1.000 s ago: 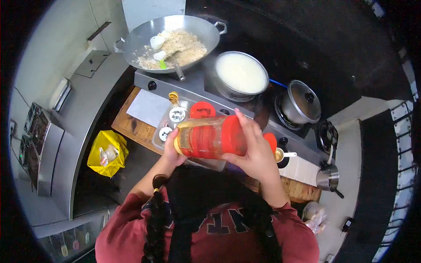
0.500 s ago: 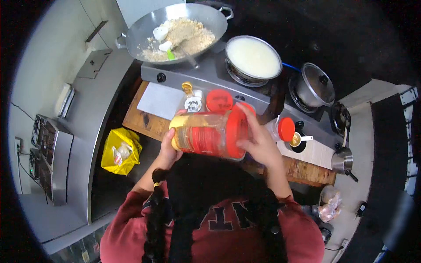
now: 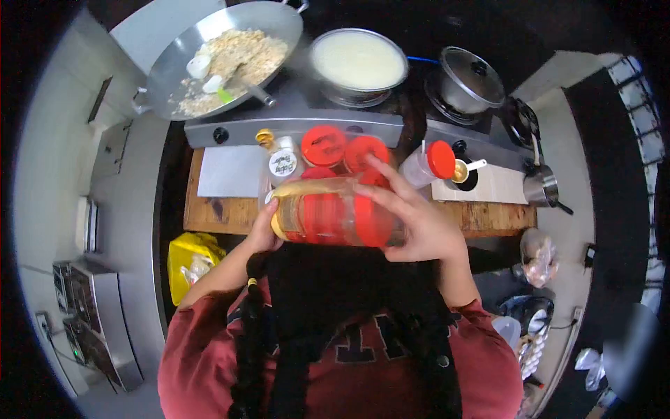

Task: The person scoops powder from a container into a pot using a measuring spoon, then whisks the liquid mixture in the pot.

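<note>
A large clear jar (image 3: 314,213) with a red label, a red lid and yellowish contents lies sideways in front of my chest. My left hand (image 3: 265,227) grips its yellowish base end. Around the red lid at the other end are the fingers of my right hand (image 3: 415,220), slightly blurred. Just behind the jar stand a white-lidded container (image 3: 283,163) with handwriting and two red-lidded containers, one of them (image 3: 324,145) nearer the stove. Another red-lidded jar (image 3: 440,159) leans to the right, beside a white-handled measuring cup (image 3: 460,170).
A wok (image 3: 167,70) with a crumbly mix and scoops sits at the back left. Beside it are a pot of white liquid (image 3: 359,59) and a lidded pot (image 3: 471,84). A yellow bag (image 3: 183,265) is below the wooden table (image 3: 216,215); a small saucepan (image 3: 539,187) is right.
The view has shifted and turned, so the stove and table now look more level. The jar stays sideways between my hands, while the fingers of my right hand have moved round its lid.
</note>
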`<act>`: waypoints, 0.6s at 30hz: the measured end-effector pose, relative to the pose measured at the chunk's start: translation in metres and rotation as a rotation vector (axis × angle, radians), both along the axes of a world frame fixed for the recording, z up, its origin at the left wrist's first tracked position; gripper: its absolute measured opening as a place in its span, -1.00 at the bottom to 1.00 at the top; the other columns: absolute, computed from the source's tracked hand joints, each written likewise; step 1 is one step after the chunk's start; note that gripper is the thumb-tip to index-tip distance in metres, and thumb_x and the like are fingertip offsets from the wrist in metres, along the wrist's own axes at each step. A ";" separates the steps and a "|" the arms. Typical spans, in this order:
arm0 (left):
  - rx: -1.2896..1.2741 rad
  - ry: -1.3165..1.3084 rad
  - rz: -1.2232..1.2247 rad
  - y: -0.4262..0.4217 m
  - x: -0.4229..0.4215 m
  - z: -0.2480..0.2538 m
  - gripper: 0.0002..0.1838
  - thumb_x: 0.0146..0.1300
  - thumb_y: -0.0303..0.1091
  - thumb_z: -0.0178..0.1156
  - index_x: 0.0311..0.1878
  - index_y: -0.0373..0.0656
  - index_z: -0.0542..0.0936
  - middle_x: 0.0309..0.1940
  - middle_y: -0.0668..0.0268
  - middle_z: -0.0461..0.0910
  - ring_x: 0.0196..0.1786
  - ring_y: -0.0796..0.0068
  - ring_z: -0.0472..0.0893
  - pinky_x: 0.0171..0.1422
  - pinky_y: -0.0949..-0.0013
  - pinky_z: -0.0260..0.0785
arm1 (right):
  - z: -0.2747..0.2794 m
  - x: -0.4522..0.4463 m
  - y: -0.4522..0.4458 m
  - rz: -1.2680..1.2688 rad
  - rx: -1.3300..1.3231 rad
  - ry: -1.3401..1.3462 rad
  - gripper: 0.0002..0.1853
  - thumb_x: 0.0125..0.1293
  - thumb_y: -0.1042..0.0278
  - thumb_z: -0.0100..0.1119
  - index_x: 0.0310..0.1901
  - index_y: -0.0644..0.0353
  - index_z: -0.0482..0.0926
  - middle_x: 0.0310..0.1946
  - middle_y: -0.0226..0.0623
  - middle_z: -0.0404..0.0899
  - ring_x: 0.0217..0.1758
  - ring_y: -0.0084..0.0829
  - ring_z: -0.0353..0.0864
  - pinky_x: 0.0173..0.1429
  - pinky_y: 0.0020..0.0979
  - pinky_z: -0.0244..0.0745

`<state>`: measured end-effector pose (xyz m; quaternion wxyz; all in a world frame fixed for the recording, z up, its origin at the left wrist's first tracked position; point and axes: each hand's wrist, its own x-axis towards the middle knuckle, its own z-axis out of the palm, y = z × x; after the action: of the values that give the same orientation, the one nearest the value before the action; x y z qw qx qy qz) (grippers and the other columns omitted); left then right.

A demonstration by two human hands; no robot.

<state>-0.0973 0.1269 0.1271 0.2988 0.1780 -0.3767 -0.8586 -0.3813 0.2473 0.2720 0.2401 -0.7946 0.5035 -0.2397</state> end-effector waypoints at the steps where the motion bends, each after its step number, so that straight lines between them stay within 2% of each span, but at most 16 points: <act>1: 0.171 0.038 -0.116 -0.001 0.002 -0.002 -0.25 0.47 0.16 -0.09 0.53 -0.13 0.11 0.41 0.07 0.32 0.44 0.14 0.38 0.53 0.09 0.22 | 0.005 -0.001 0.003 -0.023 -0.009 0.008 0.20 -0.25 0.26 0.63 0.53 -0.10 0.15 0.59 0.09 -0.14 0.60 0.15 0.03 0.53 -0.05 0.21; 2: 0.344 0.075 -0.228 -0.002 0.000 -0.004 -0.27 0.48 0.16 -0.12 0.53 -0.13 0.13 0.41 0.07 0.33 0.43 0.15 0.39 0.53 0.09 0.22 | 0.012 -0.001 0.008 -0.092 0.018 -0.085 0.21 -0.25 0.26 0.63 0.54 -0.12 0.15 0.59 0.10 -0.14 0.60 0.15 0.01 0.54 -0.04 0.21; 3: 0.341 0.082 -0.242 -0.004 -0.006 -0.006 -0.27 0.48 0.16 -0.12 0.53 -0.13 0.13 0.41 0.07 0.33 0.43 0.15 0.39 0.53 0.09 0.22 | 0.019 -0.001 0.011 -0.154 0.047 -0.179 0.22 -0.25 0.26 0.63 0.54 -0.14 0.14 0.59 0.11 -0.14 0.61 0.15 -0.01 0.54 -0.04 0.20; 5: 0.251 -0.020 -0.176 -0.005 -0.018 -0.011 -0.27 0.51 0.18 -0.20 0.55 -0.11 0.11 0.47 0.10 0.28 0.46 0.10 0.36 0.53 0.05 0.24 | 0.027 -0.005 0.015 -0.243 0.035 -0.155 0.19 -0.18 0.21 0.62 0.55 -0.15 0.12 0.57 0.16 -0.11 0.58 0.20 0.05 0.52 -0.02 0.23; 7: 0.175 -0.021 -0.141 0.001 -0.034 -0.010 -0.31 0.53 0.12 -0.19 0.54 -0.12 0.11 0.45 0.10 0.30 0.45 0.14 0.37 0.53 0.06 0.24 | 0.024 -0.006 0.018 -0.497 0.315 -0.142 0.17 -0.14 0.14 0.60 0.55 -0.12 0.12 0.54 0.21 -0.06 0.54 0.24 0.12 0.50 -0.01 0.25; 8: 0.097 -0.027 -0.092 0.006 -0.041 -0.010 -0.34 0.54 0.06 -0.18 0.53 -0.13 0.11 0.43 0.09 0.32 0.45 0.17 0.38 0.53 0.07 0.24 | 0.027 -0.003 0.018 -0.549 0.323 -0.126 0.17 -0.13 0.08 0.59 0.55 -0.12 0.10 0.50 0.26 0.06 0.51 0.27 0.17 0.47 0.00 0.28; 9: 0.111 -0.021 -0.086 0.010 -0.047 -0.011 -0.34 0.54 0.06 -0.18 0.53 -0.13 0.11 0.43 0.09 0.32 0.45 0.17 0.38 0.53 0.07 0.24 | 0.025 -0.007 0.021 -0.544 0.336 -0.116 0.17 -0.13 0.08 0.59 0.55 -0.12 0.10 0.50 0.26 0.06 0.51 0.27 0.17 0.47 0.00 0.28; 11: 0.024 0.010 -0.067 0.016 -0.056 -0.013 -0.35 0.55 0.04 -0.18 0.54 -0.13 0.08 0.45 0.10 0.29 0.45 0.16 0.38 0.53 0.05 0.25 | 0.020 -0.023 0.026 -0.271 0.038 0.123 0.19 -0.13 0.07 0.59 0.56 -0.08 0.08 0.47 0.29 0.13 0.53 0.22 0.15 0.50 -0.01 0.24; 12: 0.108 0.019 -0.101 0.017 -0.055 -0.016 -0.34 0.54 0.05 -0.16 0.54 -0.13 0.06 0.45 0.10 0.26 0.47 0.16 0.35 0.53 0.05 0.23 | 0.021 -0.032 0.026 -0.259 0.044 0.127 0.19 -0.13 0.07 0.59 0.56 -0.08 0.08 0.47 0.29 0.13 0.53 0.22 0.15 0.50 -0.01 0.24; 14: 0.187 0.083 -0.117 0.023 -0.054 -0.023 -0.34 0.53 0.04 -0.15 0.53 -0.13 0.07 0.45 0.10 0.26 0.48 0.16 0.33 0.53 0.04 0.22 | 0.022 -0.047 0.027 -0.130 -0.123 -0.023 0.19 -0.12 0.09 0.60 0.56 0.00 0.07 0.45 0.27 0.17 0.55 0.18 0.14 0.53 -0.04 0.18; 15: 0.253 0.145 -0.143 0.026 -0.054 -0.023 -0.34 0.52 0.04 -0.14 0.52 -0.13 0.08 0.45 0.09 0.26 0.49 0.17 0.32 0.53 0.03 0.21 | 0.017 -0.048 0.026 -0.113 -0.112 -0.023 0.19 -0.12 0.09 0.60 0.56 0.00 0.07 0.45 0.27 0.17 0.55 0.18 0.14 0.53 -0.04 0.18; 16: 0.136 0.072 -0.031 0.031 -0.059 -0.022 -0.35 0.51 0.04 -0.13 0.52 -0.12 0.09 0.44 0.08 0.26 0.50 0.17 0.30 0.54 0.03 0.21 | 0.010 -0.048 0.025 -0.246 -0.026 -0.083 0.19 -0.13 0.11 0.60 0.55 0.05 0.07 0.46 0.24 0.17 0.56 0.14 0.14 0.55 -0.07 0.16; 17: 0.145 0.069 -0.015 0.035 -0.062 -0.020 -0.35 0.51 0.04 -0.13 0.52 -0.12 0.09 0.44 0.08 0.26 0.50 0.17 0.30 0.54 0.03 0.21 | 0.004 -0.046 0.024 -0.380 0.062 -0.141 0.20 -0.13 0.12 0.60 0.55 0.10 0.08 0.47 0.21 0.16 0.57 0.11 0.13 0.57 -0.10 0.13; 18: 0.048 0.061 0.020 0.039 -0.064 -0.017 -0.35 0.51 0.03 -0.13 0.51 -0.11 0.10 0.44 0.08 0.25 0.50 0.17 0.29 0.55 0.05 0.18 | -0.001 -0.043 0.021 -0.387 0.154 -0.175 0.20 -0.16 0.12 0.62 0.54 0.12 0.10 0.45 0.16 0.22 0.53 0.08 0.23 0.54 -0.14 0.19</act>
<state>-0.1617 0.1658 0.1097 0.3144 0.1629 -0.3447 -0.8694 -0.4245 0.2678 0.2712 0.2924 -0.6386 0.6408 -0.3101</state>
